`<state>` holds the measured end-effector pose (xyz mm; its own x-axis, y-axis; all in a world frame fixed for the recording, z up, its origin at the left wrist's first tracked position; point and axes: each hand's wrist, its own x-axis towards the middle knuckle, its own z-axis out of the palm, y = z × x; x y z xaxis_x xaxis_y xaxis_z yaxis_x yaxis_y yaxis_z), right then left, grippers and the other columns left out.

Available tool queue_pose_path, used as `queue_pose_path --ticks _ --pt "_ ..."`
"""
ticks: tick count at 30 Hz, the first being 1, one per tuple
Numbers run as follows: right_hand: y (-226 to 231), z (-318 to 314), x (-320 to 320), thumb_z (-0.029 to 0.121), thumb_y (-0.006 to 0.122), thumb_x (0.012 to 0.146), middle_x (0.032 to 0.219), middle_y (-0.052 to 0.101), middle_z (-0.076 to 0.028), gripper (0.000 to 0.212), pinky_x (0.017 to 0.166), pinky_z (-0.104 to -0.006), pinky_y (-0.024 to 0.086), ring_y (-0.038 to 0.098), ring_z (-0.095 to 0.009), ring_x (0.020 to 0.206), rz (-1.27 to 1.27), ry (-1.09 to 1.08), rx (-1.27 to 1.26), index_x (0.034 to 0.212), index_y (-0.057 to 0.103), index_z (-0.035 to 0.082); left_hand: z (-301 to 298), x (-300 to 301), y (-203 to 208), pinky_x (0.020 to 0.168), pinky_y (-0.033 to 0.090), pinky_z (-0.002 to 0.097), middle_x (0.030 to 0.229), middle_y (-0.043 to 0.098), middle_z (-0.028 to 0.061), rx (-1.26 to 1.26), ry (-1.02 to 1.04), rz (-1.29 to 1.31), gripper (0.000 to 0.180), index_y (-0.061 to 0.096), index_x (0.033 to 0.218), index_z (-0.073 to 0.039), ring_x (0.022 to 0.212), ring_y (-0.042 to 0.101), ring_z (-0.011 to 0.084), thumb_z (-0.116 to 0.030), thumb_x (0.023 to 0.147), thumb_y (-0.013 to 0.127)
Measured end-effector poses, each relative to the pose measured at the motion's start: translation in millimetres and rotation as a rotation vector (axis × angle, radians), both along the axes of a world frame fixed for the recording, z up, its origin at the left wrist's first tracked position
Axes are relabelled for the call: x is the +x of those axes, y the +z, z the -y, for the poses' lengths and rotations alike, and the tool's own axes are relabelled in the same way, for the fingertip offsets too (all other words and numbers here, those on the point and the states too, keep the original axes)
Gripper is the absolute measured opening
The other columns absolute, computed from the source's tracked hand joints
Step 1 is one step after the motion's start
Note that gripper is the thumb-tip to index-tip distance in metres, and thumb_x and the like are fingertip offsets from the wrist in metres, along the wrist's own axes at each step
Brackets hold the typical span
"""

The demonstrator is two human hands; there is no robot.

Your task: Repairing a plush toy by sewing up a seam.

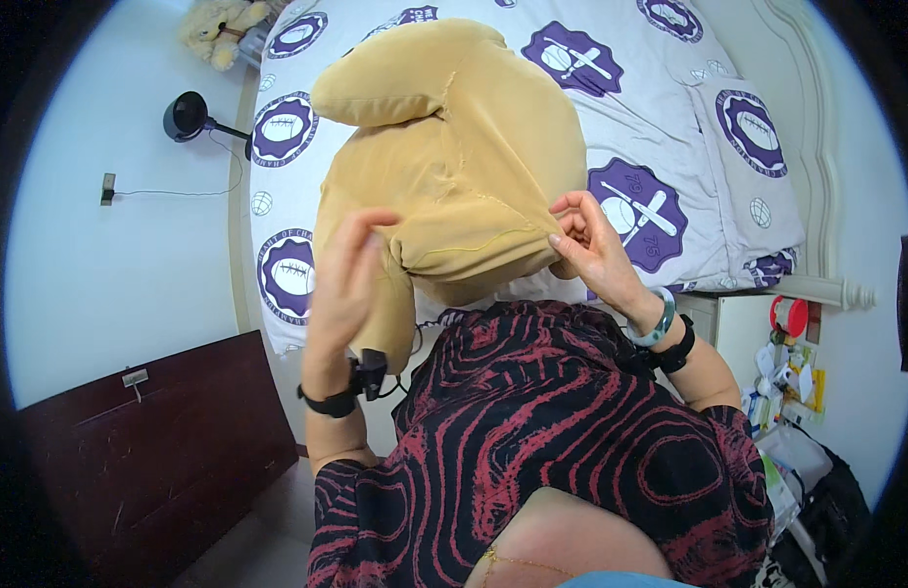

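Observation:
A large tan plush toy (503, 127) lies on the bed in front of me, with a rounded limb folded over its upper left. Yellowish stitching runs along its seams, and a gathered fold of fabric crosses its near side. At the right end of that fold, my right hand (596, 250) pinches the cloth between thumb and fingers. My left hand (344, 289) is raised by the toy's left side, fingers bent toward the toy. Motion blurs it, so whether anything is between its fingertips cannot be made out. Another limb of the toy (387, 314) hangs down beside my left wrist.
A white bedsheet (650, 127) with purple sports patches lies under the toy. Leftward are a black lamp-like fixture (187, 117), a teddy bear (219, 29) and a dark wooden panel (170, 451). Small packages (792, 377) and a black bag (836, 500) sit at the right.

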<state>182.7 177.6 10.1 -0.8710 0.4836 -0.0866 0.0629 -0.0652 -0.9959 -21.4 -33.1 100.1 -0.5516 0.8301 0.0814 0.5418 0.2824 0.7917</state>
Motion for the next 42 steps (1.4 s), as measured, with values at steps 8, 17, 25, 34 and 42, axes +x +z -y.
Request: queue_pose_path --ticks 8,17,25,34,42 --pt "7 5 -10 0.005 0.058 0.091 0.082 0.051 0.003 0.026 0.064 -0.0196 0.039 0.046 -0.004 0.072 0.061 0.038 0.295 0.116 0.054 0.003 -41 51 -22 0.072 0.046 0.0420 0.088 0.057 0.0223 -0.058 -0.103 0.097 0.023 0.047 0.116 -0.003 0.082 0.059 0.0398 -0.003 0.093 0.044" --pt "-4 -2 -9 0.011 0.064 0.087 0.064 0.052 0.001 0.020 0.052 -0.0231 0.038 0.046 -0.005 0.057 0.279 -0.080 0.413 0.104 0.061 0.001 -67 62 -56 0.067 0.047 0.0428 0.085 0.058 0.0231 0.058 -0.143 0.135 0.009 0.045 0.100 0.000 0.078 0.060 0.0409 -0.004 0.092 0.048" --pt "-9 -4 -6 0.015 0.062 0.086 0.064 0.059 -0.011 0.017 0.053 -0.0310 0.044 0.056 -0.017 0.054 0.254 -0.088 0.444 0.090 0.062 -0.001 -75 57 -63 0.067 0.046 0.0255 0.079 0.061 0.0102 0.132 -0.221 0.148 0.011 0.052 0.090 0.002 0.069 0.056 0.0164 -0.009 0.093 0.053" --pt "-13 -8 -9 0.016 0.053 0.097 0.079 0.054 0.003 0.015 0.056 -0.0201 0.037 0.046 -0.004 0.068 0.213 0.116 0.050 0.100 0.056 0.001 -92 51 -86 0.061 0.041 0.0212 0.079 0.057 -0.0019 0.133 -0.109 0.895 0.011 0.064 0.088 -0.001 0.070 0.051 0.0055 -0.012 0.088 0.065" --pt "2 -6 -11 0.017 0.059 0.092 0.079 0.059 -0.001 0.019 0.060 -0.0241 0.043 0.051 -0.006 0.071 0.255 0.111 -0.002 0.100 0.060 -0.001 -93 46 -100 0.057 0.038 0.0163 0.078 0.057 -0.0046 0.102 -0.069 1.158 0.009 0.064 0.094 -0.005 0.067 0.050 0.0016 -0.013 0.089 0.066"
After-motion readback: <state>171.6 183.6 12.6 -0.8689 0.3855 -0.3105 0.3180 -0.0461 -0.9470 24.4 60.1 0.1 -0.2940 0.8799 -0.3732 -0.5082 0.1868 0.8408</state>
